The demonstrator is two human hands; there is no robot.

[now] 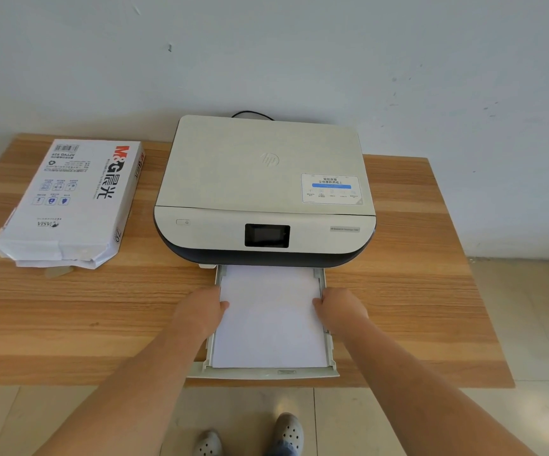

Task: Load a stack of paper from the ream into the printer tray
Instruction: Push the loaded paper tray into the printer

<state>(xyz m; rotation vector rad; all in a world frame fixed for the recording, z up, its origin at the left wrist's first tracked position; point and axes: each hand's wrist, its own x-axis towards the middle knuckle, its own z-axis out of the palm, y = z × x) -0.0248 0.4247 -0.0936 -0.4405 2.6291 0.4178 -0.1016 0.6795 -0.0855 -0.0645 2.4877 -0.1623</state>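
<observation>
A white stack of paper [269,320] lies in the pulled-out printer tray [263,373], its far end under the cream and black printer [264,192]. My left hand [200,311] grips the stack's left edge, thumb on top. My right hand [340,307] grips its right edge the same way. The opened paper ream [69,202], white with red and black print, lies on the table's left part, torn end toward me.
The wooden table [414,291] stands against a white wall. The tray reaches the table's front edge. A black cable [253,114] runs behind the printer. Tiled floor and my two shoes [250,436] show below.
</observation>
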